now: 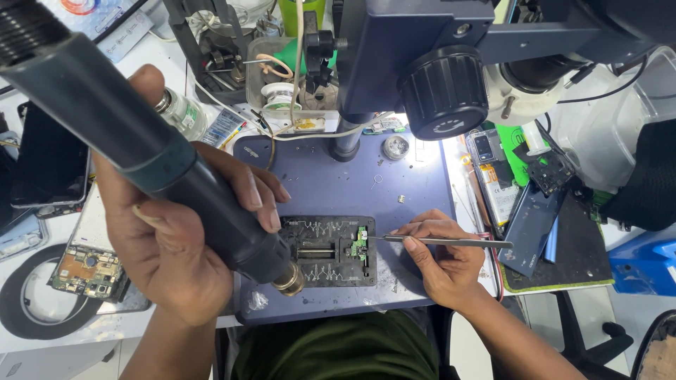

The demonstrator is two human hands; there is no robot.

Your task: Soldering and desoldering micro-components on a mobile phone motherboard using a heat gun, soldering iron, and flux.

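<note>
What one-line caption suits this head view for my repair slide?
Left hand aims hot-air tool; right hand holds tweezers at small green board.

Your left hand (169,232) is covering much of the hot-air gun (141,151), and its rear end is running off the top left corner. The gun is hiding the left edge of the holder (327,251). The tiny board (360,244) at your tweezers (440,241) is showing too small to read.
</note>
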